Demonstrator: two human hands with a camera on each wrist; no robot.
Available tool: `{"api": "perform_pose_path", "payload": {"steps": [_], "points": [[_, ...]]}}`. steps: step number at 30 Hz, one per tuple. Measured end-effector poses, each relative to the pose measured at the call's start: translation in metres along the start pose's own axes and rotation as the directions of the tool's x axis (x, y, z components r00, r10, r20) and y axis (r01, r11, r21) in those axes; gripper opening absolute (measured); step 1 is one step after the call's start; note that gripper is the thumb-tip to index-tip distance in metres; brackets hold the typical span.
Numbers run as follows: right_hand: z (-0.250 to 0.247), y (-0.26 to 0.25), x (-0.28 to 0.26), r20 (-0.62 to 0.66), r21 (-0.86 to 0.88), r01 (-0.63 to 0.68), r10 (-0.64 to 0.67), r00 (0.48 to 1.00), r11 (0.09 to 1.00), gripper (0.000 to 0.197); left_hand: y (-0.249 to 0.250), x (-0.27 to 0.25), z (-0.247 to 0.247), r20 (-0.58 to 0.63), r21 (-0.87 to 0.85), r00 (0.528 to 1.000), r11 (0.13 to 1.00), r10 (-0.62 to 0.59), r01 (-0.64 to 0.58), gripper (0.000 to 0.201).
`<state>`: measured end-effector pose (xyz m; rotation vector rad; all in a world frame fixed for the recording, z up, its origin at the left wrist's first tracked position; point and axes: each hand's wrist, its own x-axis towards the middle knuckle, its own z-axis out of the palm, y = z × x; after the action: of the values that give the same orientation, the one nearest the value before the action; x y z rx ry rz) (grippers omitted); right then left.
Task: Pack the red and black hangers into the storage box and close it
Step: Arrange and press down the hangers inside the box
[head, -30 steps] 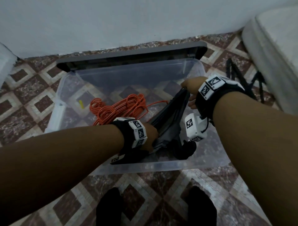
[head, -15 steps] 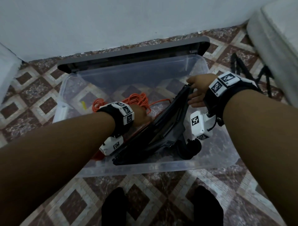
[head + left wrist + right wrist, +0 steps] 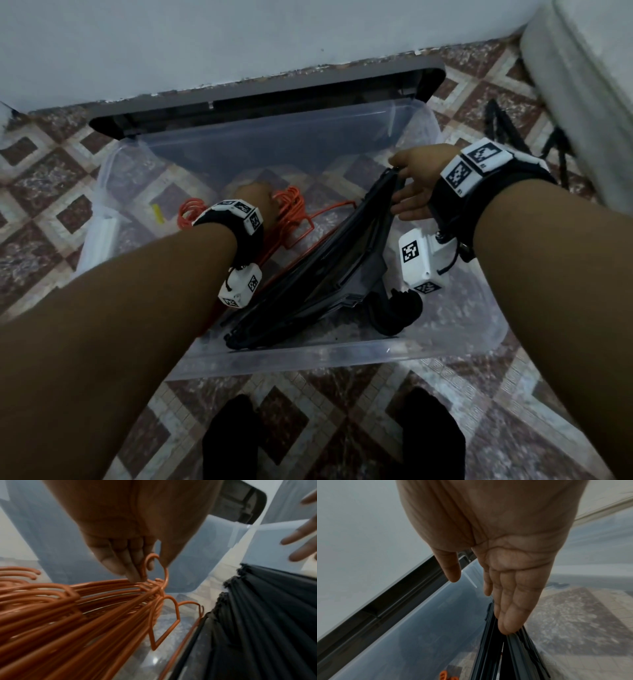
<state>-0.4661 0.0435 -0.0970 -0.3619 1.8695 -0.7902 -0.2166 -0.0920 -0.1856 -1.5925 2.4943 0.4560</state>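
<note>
Left hand [image 3: 255, 200] now shifted off the black hangers [image 3: 329, 267] onto the red hangers [image 3: 291, 212] inside the storage box [image 3: 342, 356], fingers curled on a hook, right hand [image 3: 416, 178] straight-fingered, touching the black stack's upper end; lid [image 3: 260, 102] still off, packing nearly done.

No readable text, brand or number appears; the wrist cubes [image 3: 410, 250] carry only black-and-white square marker patterns.

Dim, cool, even light with soft shadows; small glare specks on the storage box [image 3: 342, 356] rim; wide-angle bending toward frame edges; red hangers [image 3: 68, 608] beside the box wall smeared by blur in the left wrist view.
</note>
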Motion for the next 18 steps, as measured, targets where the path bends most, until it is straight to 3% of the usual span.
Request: {"api": "perform_pose_path", "payload": {"steps": [5, 8, 13, 18], "points": [[0.002, -0.001, 0.0, -0.006, -0.045, 0.003, -0.004, 1.0, 0.999, 0.053, 0.014, -0.027, -0.055, -0.07, 0.108, 0.982, 0.98, 0.174, -0.166, 0.032], [0.009, -0.005, -0.004, 0.026, -0.09, 0.032, -0.03, 0.999, 0.995, 0.052, -0.001, -0.05, -0.115, -0.142, 0.057, 0.959, 0.969, 0.245, -0.239, 0.025], [0.042, -0.02, -0.018, 0.182, -0.148, 0.104, -0.076, 0.98, 0.984, 0.03, -0.052, -0.084, -0.18, -0.206, -0.217, 0.974, 0.966, 0.097, -0.142, 0.019], [0.09, -0.026, -0.032, 0.265, -0.16, 0.178, -0.131, 0.955, 0.971, 0.032, -0.088, -0.09, -0.168, -0.189, -0.535, 0.979, 0.844, -0.081, -0.033, 0.024]]}}
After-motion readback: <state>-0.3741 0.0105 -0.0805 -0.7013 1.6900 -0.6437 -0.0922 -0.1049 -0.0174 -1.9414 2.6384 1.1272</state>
